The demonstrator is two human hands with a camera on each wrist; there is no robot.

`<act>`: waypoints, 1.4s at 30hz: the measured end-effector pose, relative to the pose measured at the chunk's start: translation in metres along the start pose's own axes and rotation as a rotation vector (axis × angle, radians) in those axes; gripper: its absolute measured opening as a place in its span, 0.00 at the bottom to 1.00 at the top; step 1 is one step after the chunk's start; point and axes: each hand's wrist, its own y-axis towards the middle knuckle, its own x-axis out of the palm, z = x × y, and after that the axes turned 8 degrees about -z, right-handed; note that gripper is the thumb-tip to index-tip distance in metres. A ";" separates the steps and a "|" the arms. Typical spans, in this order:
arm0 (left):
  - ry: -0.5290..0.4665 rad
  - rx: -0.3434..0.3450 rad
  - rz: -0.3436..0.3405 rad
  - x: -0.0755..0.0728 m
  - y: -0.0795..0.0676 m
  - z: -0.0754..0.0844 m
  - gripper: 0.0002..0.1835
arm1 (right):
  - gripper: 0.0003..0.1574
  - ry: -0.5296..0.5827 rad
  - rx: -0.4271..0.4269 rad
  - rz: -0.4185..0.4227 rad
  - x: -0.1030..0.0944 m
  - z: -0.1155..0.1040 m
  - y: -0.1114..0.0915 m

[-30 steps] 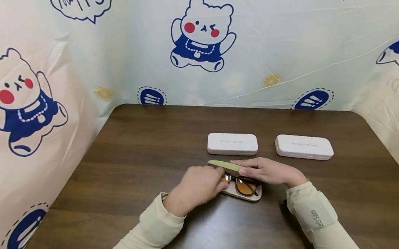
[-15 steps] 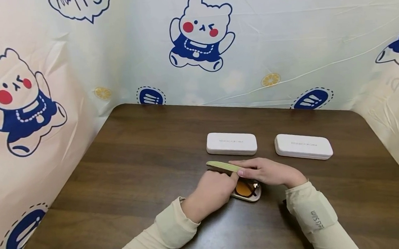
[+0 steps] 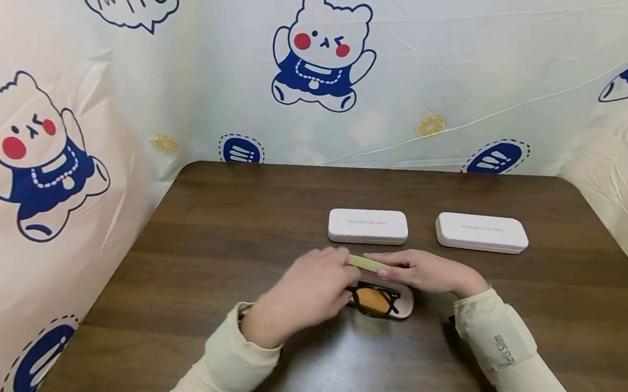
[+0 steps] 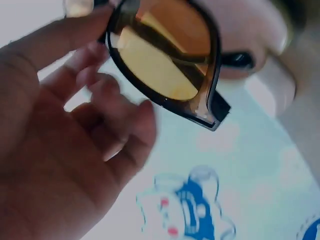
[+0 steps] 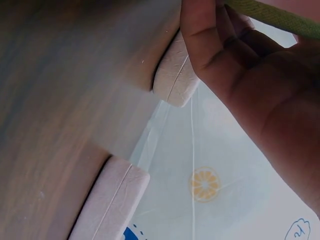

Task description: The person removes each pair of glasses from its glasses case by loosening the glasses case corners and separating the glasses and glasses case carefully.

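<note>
Glasses with black frames and orange lenses [image 3: 373, 301] are pinched by my left hand [image 3: 304, 291] near their middle, over an eyeglass case [image 3: 407, 308] with a pale pinkish inside. One lens [image 4: 165, 50] faces the left wrist view, with thumb and finger at the frame's side; the other lens is mostly hidden by the hand. My right hand [image 3: 434, 271] holds the raised green lid [image 3: 365, 263] of the case, thumb on its near edge and fingers behind. That green edge [image 5: 280, 17] also shows by the fingers in the right wrist view.
Two closed white eyeglass cases [image 3: 368, 225] lie beyond the hands, the right-hand case [image 3: 482, 233] farther from the left hand. The brown wooden table [image 3: 212, 227] is bordered by a cartoon-printed curtain [image 3: 419, 61] at the back and sides.
My left hand first reached further right over the glasses, then drew back left and up. The glasses have come leftward and partly out of the case. My right hand still holds the lid.
</note>
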 end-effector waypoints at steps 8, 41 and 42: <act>-0.351 -0.095 -0.094 -0.022 -0.039 -0.061 0.09 | 0.32 -0.032 0.053 0.019 0.005 -0.006 -0.001; -0.468 -0.358 -0.180 0.040 -0.135 -0.160 0.14 | 0.35 -0.071 0.086 0.024 0.007 -0.014 -0.001; -0.458 -0.360 -0.185 0.039 -0.135 -0.158 0.15 | 0.35 -0.070 0.086 0.022 0.007 -0.014 0.000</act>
